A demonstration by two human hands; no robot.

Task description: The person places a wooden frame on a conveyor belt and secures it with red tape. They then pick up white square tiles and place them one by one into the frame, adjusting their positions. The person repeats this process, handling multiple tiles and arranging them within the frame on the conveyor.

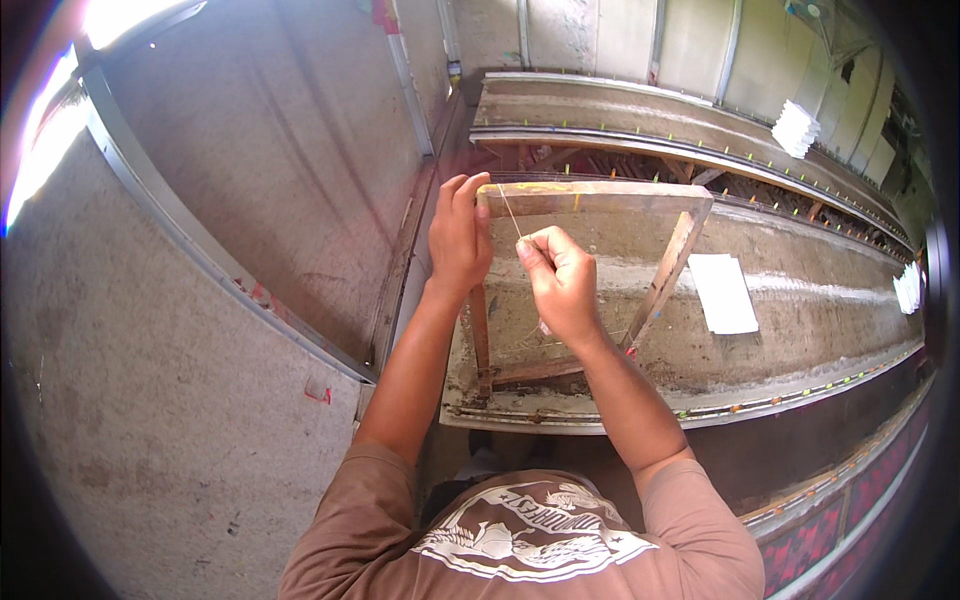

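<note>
Brown shirt (345,525) with a big white picture on it is closest to the camera. Past it, a thin string (511,212) slants from near the left end of the top bar (620,189) of a wood frame (666,270), down and a bit right to the right hand (562,285). That hand pinches the string between thumb and finger, with its other fingers curled in. The string looks tight. The left hand (462,238) grips the top left corner of the wood frame, so it is nearer to the spot where the string meets the wood. The right hand sits on the body's side of the top bar, which runs long from left to right, mostly out to the right of the left hand.

The wood frame looks propped up over the near surface (800,312); how much it leans is hard to tell. White sheets (722,293) lie on that surface, just right of the wood frame. Farther off, a back surface (600,105) has a white pile (796,128) on it. A gray wall (270,200) stands on the left.
</note>
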